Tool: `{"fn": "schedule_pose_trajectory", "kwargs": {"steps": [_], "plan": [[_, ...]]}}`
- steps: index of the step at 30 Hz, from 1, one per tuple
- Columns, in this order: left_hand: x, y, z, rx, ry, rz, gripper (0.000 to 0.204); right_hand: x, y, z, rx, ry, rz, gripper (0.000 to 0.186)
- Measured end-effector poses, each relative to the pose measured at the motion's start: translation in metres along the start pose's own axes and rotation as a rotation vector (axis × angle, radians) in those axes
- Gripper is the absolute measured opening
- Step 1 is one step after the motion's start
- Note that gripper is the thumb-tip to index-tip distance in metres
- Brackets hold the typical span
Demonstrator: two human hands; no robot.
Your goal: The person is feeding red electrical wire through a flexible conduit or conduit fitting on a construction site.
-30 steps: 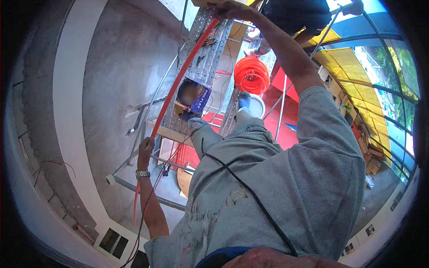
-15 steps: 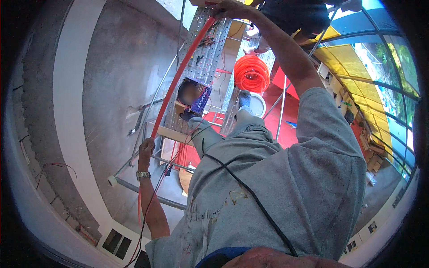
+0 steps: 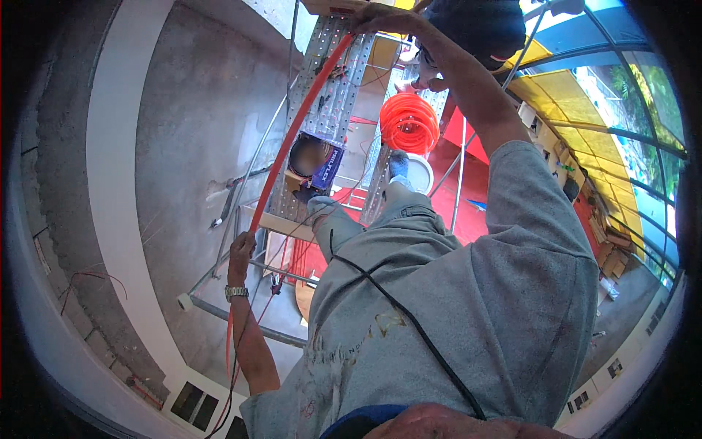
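A length of orange-red flexible conduit [image 3: 301, 117] runs in a slight bow between my two hands. My left hand [image 3: 241, 250], low at the left, is closed round its lower end. Thin red and black wires [image 3: 231, 329] hang from below that hand. Up at the top, my right hand [image 3: 382, 18] grips the conduit's other visible part with the arm stretched far out. Where the conduit runs beyond the right hand is hidden.
I stand on perforated metal scaffold planks [image 3: 329, 95] with tubular rails [image 3: 241, 320]. A blue box [image 3: 327, 164] holding dark coiled cable, an orange coil of tubing [image 3: 409, 123] and a white bucket [image 3: 419, 174] sit near my feet. Another person [image 3: 475, 29] is at the far side; a bare concrete wall [image 3: 197, 146] rises left.
My left hand has shifted slightly downward and the conduit's lower part has moved with it. The person at the far side has moved a little. Both hands keep their hold.
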State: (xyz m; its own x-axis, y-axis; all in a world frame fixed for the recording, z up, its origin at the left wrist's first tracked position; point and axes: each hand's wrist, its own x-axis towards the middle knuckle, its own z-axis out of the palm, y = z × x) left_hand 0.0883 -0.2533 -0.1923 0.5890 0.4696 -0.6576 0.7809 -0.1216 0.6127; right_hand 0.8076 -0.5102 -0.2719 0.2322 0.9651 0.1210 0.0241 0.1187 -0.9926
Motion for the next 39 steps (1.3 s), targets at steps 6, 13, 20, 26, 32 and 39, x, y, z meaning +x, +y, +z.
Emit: {"fn": "schedule_pose_trajectory", "kwargs": {"steps": [6, 13, 20, 26, 32, 39], "plan": [[-0.002, 0.003, 0.000, 0.008, -0.016, 0.035, 0.036, 0.018, 0.031, 0.002, 0.547, -0.067, 0.244, 0.049], [-0.005, -0.006, 0.021, 0.035, 0.099, 0.083, 0.041, 0.024, 0.032, 0.007, 0.212, -0.053, 0.171, 0.044], [-0.003, -0.007, 0.020, 0.076, 0.291, 0.227, 0.051, 0.001, 0.004, 0.020, -0.217, -0.033, 0.077, 0.045], [-0.009, -0.020, 0.016, -0.067, 0.297, 0.212, 0.051, -0.026, -0.039, 0.041, -0.592, 0.288, 0.142, 0.047], [-0.007, -0.022, 0.007, -0.109, 0.260, 0.291, 0.045, -0.042, -0.033, 0.044, -0.680, 0.467, 0.036, 0.046], [-0.005, -0.029, 0.006, -0.062, 0.276, 0.215, 0.047, -0.055, -0.026, 0.048, -0.680, 0.521, -0.053, 0.045]]}}
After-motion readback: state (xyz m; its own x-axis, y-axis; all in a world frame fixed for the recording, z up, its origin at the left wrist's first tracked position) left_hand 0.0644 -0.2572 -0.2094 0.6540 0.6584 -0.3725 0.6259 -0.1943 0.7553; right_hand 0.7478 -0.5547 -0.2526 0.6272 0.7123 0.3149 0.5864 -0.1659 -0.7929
